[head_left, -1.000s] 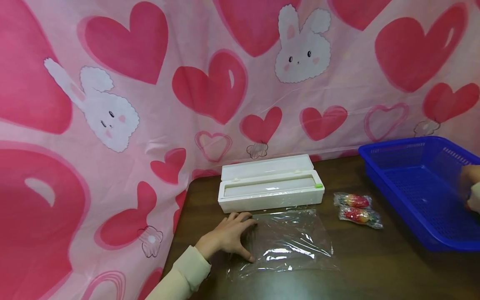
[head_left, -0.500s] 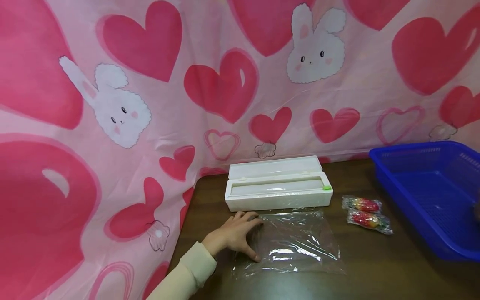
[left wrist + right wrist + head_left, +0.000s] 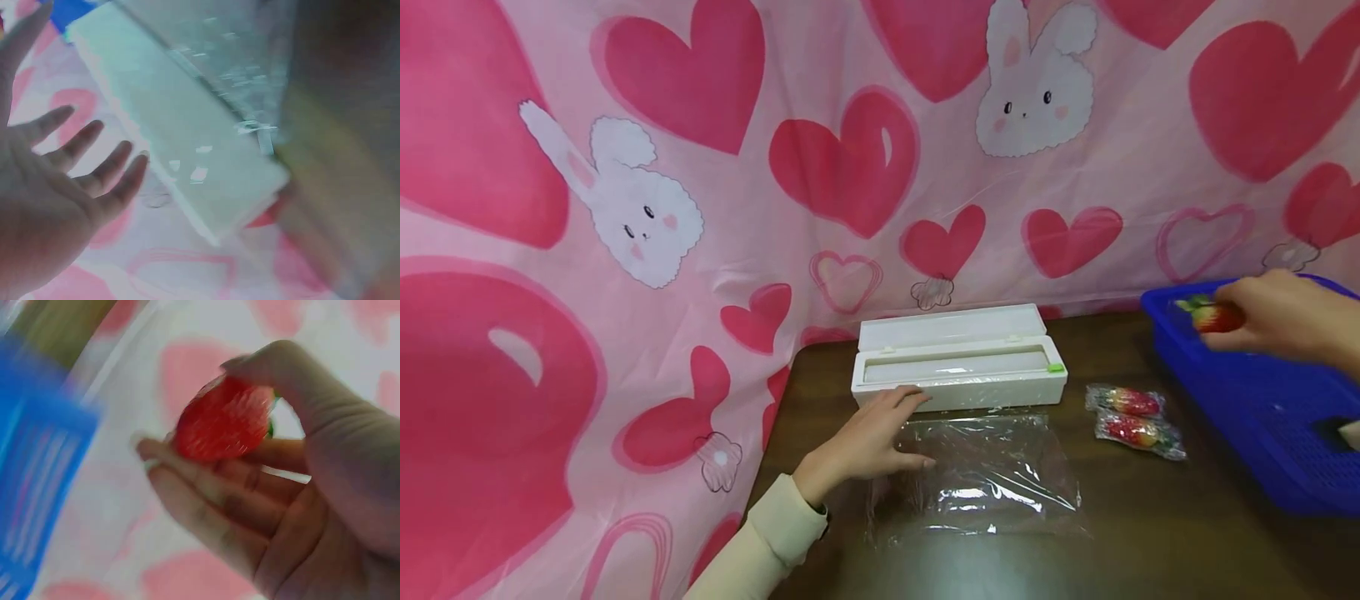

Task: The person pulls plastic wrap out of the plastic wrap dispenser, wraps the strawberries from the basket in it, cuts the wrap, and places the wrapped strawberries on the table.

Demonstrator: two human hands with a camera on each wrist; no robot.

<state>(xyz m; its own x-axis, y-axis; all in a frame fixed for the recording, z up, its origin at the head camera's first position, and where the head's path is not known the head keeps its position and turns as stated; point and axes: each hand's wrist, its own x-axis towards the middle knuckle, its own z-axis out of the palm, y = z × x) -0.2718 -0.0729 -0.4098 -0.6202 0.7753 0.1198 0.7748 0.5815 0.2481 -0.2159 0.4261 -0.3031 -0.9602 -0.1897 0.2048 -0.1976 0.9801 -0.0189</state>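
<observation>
My right hand (image 3: 1285, 321) pinches a red strawberry (image 3: 225, 419) with green leaves between thumb and fingers, above the blue basket (image 3: 1210, 396). In the right wrist view the thumb lies on top of the fruit and the fingers support it from below. My left hand (image 3: 868, 437) has its fingers spread, over the left edge of a sheet of clear plastic wrap (image 3: 992, 479) on the table. In the left wrist view that hand's fingers are relaxed and hold nothing. Behind the sheet stands a white plastic wrap dispenser (image 3: 958, 392) with its lid raised.
Two strawberries wrapped in clear film (image 3: 1138, 433) lie between the dispenser and the basket on the dark wooden table (image 3: 1037, 571). A dark object (image 3: 1333, 433) shows at the basket's right side. A pink heart-patterned cloth (image 3: 842, 167) hangs behind the table.
My right hand has come up out of the basket with a strawberry and moved left. My left hand has lifted a little from the sheet, its fingers straighter. The view has shifted slightly.
</observation>
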